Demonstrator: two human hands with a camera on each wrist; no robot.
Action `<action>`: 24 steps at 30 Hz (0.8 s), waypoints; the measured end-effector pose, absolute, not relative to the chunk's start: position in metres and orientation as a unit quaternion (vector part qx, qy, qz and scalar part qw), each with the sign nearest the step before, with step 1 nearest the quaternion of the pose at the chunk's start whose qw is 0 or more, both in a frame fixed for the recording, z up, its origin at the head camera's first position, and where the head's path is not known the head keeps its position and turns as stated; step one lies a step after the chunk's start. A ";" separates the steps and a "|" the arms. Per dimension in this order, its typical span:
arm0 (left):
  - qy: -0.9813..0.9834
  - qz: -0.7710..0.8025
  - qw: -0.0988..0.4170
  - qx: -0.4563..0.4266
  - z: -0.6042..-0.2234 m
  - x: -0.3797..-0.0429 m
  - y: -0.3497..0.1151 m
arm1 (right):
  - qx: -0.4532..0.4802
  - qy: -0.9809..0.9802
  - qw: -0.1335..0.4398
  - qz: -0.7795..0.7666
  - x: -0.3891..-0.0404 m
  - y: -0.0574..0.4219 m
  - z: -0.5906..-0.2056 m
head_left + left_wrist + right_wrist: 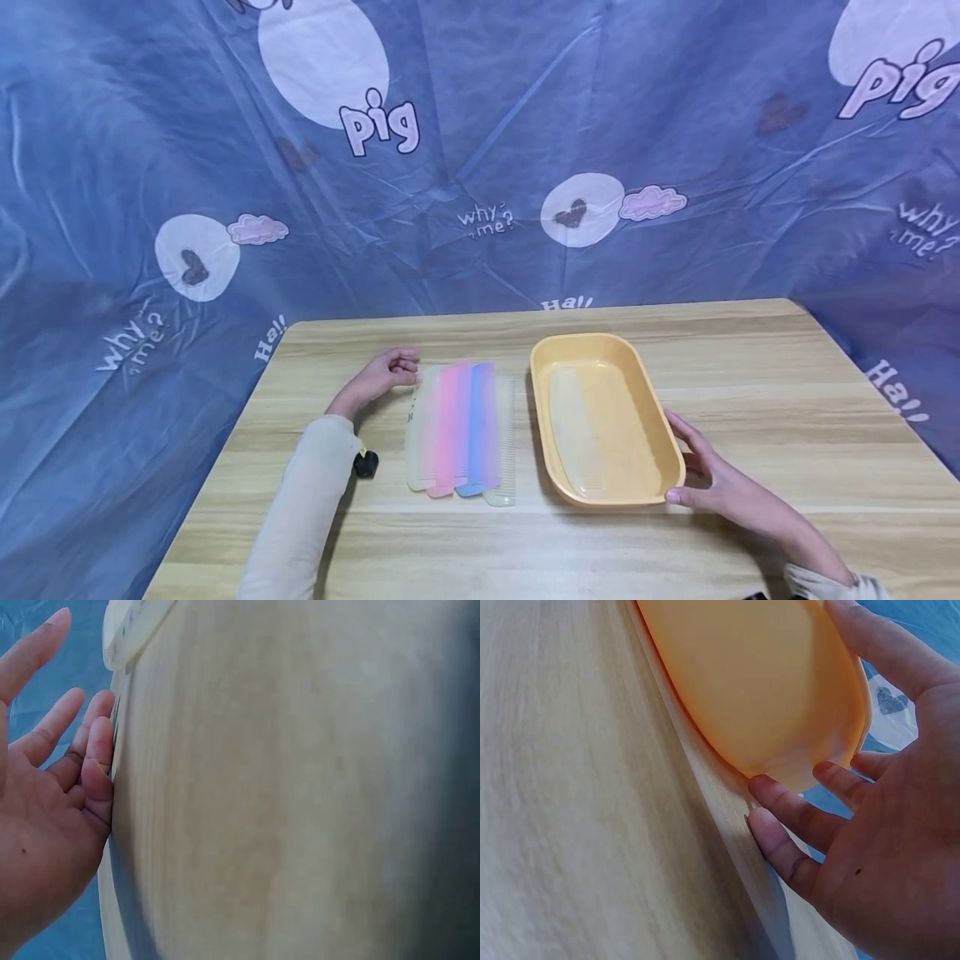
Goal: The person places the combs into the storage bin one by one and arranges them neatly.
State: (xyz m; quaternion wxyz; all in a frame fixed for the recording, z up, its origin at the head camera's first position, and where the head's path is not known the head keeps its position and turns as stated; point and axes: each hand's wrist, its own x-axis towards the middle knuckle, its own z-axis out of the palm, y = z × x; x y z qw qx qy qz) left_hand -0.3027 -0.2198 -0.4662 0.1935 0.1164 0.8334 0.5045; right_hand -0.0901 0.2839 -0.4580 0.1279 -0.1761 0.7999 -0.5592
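In the head view, my left hand (378,381) is at the upper left edge of a row of overlapping combs, its fingers loosely bent and pinching nothing. The combs are pale green at the outsides, with a pink comb (450,425) and a blue comb (480,429) between. Its relaxed fingers show again in the left wrist view, below a pale comb's rounded end (131,637). My right hand (708,479) spans the near right corner of a yellow tray (660,425), thumb and fingertips touching its outside. One pale comb (576,433) lies inside, along the left wall.
The wooden table (360,550) carries both the combs and the tray, with a strip of bare wood between them. A blue printed cloth (465,108) hangs behind the far edge. A small black object (366,464) sits at my left sleeve.
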 end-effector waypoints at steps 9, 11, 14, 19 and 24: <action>0.852 0.458 0.220 0.131 -0.465 -0.308 -0.220 | -0.174 0.799 0.130 -0.560 -0.090 0.283 -0.457; 0.851 0.455 0.228 0.132 -0.464 -0.308 -0.219 | -0.177 0.800 0.125 -0.559 -0.090 0.283 -0.458; 0.853 0.446 0.236 0.133 -0.462 -0.308 -0.218 | -0.183 0.801 0.120 -0.557 -0.090 0.283 -0.459; 0.860 0.430 0.244 0.127 -0.459 -0.307 -0.215 | -0.174 0.809 0.119 -0.549 -0.091 0.283 -0.461; 0.863 0.420 0.247 0.136 -0.459 -0.306 -0.212 | -0.164 0.814 0.126 -0.543 -0.092 0.284 -0.462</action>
